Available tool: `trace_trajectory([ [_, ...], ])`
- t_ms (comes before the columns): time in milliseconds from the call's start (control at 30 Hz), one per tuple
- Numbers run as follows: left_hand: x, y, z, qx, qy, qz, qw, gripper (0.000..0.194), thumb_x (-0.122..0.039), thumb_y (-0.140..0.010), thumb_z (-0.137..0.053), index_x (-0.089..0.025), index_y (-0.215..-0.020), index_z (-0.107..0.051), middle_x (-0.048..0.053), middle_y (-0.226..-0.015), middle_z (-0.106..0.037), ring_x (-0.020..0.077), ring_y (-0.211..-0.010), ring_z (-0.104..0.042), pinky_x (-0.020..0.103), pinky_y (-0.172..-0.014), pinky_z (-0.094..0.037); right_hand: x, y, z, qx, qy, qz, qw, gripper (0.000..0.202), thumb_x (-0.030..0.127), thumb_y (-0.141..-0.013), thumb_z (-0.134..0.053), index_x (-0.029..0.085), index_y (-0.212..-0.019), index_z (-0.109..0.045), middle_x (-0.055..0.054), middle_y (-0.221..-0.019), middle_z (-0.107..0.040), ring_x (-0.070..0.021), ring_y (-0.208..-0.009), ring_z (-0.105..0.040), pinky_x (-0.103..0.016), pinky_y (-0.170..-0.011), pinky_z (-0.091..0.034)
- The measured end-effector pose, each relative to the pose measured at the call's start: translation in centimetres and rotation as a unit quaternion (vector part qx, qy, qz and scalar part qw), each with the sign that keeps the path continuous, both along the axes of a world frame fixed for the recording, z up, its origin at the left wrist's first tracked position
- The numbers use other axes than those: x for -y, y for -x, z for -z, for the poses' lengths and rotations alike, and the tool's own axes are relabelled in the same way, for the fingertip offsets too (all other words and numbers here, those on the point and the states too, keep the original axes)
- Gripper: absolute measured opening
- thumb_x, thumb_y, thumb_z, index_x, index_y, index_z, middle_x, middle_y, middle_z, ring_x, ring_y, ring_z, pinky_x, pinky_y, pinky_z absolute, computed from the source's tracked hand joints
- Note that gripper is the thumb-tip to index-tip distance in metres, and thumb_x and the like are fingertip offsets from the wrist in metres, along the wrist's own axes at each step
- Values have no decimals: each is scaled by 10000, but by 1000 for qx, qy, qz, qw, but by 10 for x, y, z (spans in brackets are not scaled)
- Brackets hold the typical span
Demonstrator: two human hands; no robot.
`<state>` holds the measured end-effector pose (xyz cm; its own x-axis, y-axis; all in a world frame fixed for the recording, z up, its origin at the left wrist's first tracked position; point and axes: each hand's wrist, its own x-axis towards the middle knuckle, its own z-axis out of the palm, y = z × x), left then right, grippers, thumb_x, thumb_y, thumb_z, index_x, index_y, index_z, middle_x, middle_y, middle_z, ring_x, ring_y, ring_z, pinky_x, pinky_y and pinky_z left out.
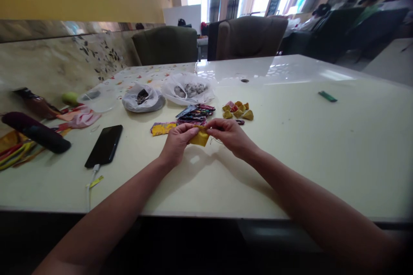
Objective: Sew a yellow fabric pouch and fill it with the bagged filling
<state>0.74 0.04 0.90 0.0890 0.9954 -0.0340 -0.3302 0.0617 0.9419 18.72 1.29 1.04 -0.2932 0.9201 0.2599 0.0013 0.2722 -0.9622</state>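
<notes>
My left hand (177, 142) pinches a small yellow cloth piece (200, 137) between thumb and fingers above the table. At its upper right edge, the fingertips of my right hand (232, 136) are closed on the cloth; whether they also hold a needle is too small to tell. A thin thread (215, 140) hangs loosely below the right fingers. Just beyond my hands lies a stack of dark patterned cloth pieces (193, 113), with a yellow and purple cloth strip (164, 128) to its left. Several small stuffed cloth triangles (238, 111) sit in a group on the right.
Two white plastic bags (143, 98) with dark and greyish contents stand behind. On the left are a black phone (105, 146) on a white cable (88, 191), a dark cylindrical object (35, 133) and coloured cloths (80, 117). A green object (328, 96) lies far right. Chairs (251, 36) line the far side.
</notes>
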Motion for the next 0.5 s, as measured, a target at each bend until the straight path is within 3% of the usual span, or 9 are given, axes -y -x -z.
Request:
trace_trajectory([
  [233,1,1,-3,20,37,32,999,324,-300,-559,-916,-142,-768,-725,23,-761,-727,121,-696,-648,237,-674,-495,-4,-5,-4,-21,37,-34,999,176,323,-715,-759,177,-810,-743,8,-736,-654,-116,-684,-493,-282,-672,-390],
  [500,2,-1,-1,-11,28,35,999,297,-324,-584,-887,-152,-743,-705,19,-737,-703,125,-670,-620,251,-656,-474,-3,-1,1,21,7,-24,999,206,358,-773,-716,166,-842,-684,27,-704,-580,-113,-659,-463,-267,-628,-357],
])
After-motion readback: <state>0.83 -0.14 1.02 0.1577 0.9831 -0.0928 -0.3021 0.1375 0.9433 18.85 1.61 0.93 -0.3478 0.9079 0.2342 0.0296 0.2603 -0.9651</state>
